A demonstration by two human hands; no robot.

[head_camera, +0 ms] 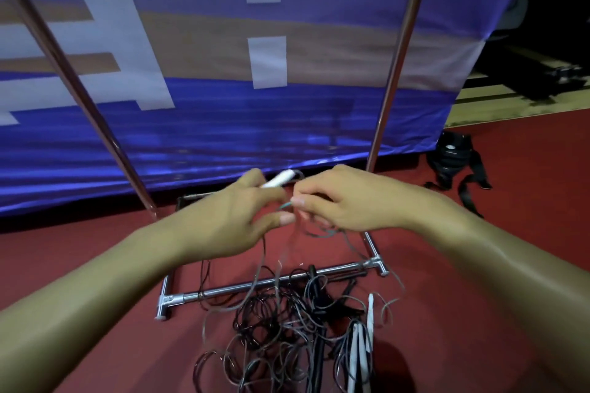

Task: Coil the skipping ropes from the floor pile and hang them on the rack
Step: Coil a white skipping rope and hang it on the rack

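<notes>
A tangled pile of skipping ropes (274, 329) with dark and grey cords lies on the red floor below my hands. White handles (362, 348) stick out at its right side. My left hand (236, 220) grips one white handle (277, 181) between its fingers. My right hand (338, 201) pinches a thin cord (284, 206) just right of that handle. Loops of this cord hang from both hands down into the pile. The chrome rack (255, 284) stands behind the pile, its base bar on the floor and its two posts rising left and right.
A large blue, white and tan banner (287, 73) hangs close behind the rack. A black strapped bag (453, 159) lies on the floor at the right. The rack's left post (70, 73) and right post (399, 57) flank my hands.
</notes>
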